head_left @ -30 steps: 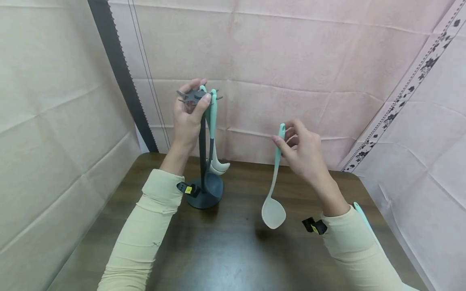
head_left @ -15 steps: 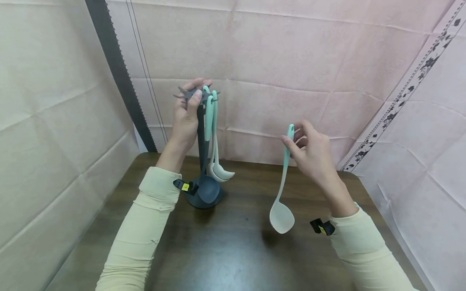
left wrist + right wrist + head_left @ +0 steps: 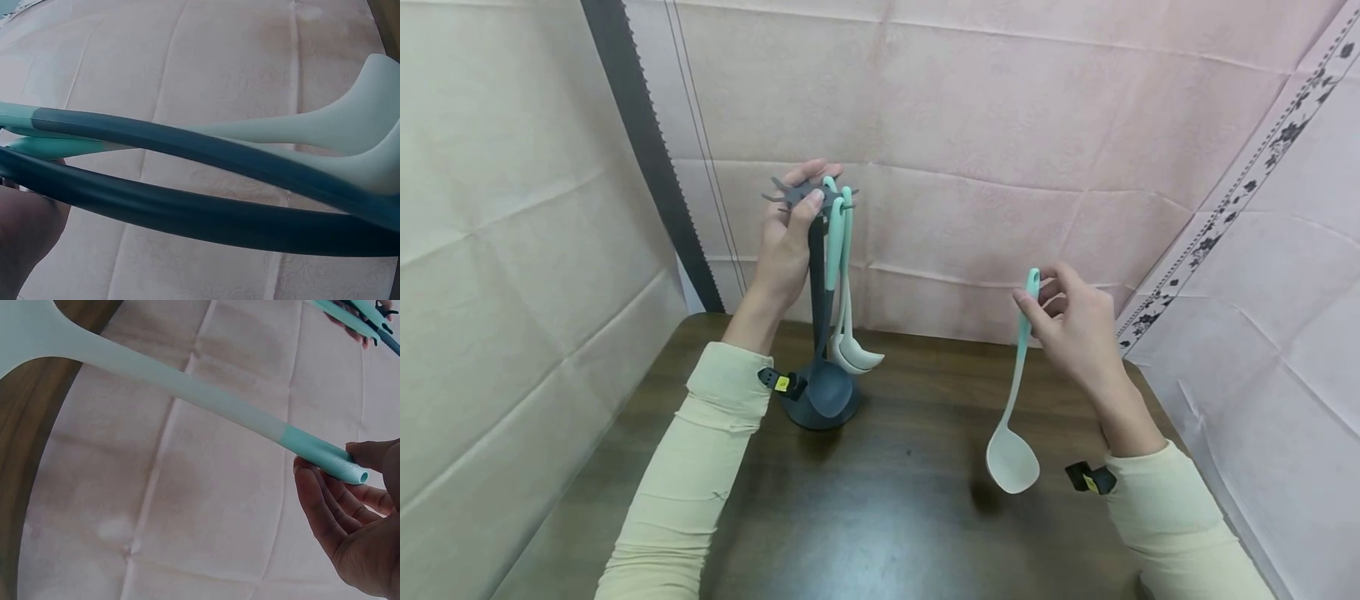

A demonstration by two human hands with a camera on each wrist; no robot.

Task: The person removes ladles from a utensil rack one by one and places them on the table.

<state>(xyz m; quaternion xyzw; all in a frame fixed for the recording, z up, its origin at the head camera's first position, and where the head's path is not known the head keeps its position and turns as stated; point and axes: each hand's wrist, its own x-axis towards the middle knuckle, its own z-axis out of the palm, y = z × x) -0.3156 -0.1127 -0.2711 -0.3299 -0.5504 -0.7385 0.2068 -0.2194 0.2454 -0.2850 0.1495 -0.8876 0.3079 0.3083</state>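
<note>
My left hand [image 3: 784,254] grips the hooked top of a dark utensil stand [image 3: 816,275], thumb over the hooks and fingers behind. From the stand hang a dark ladle [image 3: 831,390] with a mint handle and two white utensils [image 3: 857,356] with curved heads. In the left wrist view the dark ladle's shaft [image 3: 187,142] runs above the post [image 3: 187,212]. Off to the right, my right hand [image 3: 1078,337] pinches a white ladle [image 3: 1012,461] near the end of its mint handle [image 3: 319,453], thumb against fingertips. Its bowl hangs downward over the table.
The stand's round base [image 3: 820,419] rests on a dark wooden table [image 3: 880,517]. Pale cloth walls [image 3: 970,108] close in the back and both sides, near the table's rear edge.
My right hand has moved right and slightly down with the white ladle. The stand's top has turned, bringing the dark ladle round to the front; my left thumb has shifted on the hooks.
</note>
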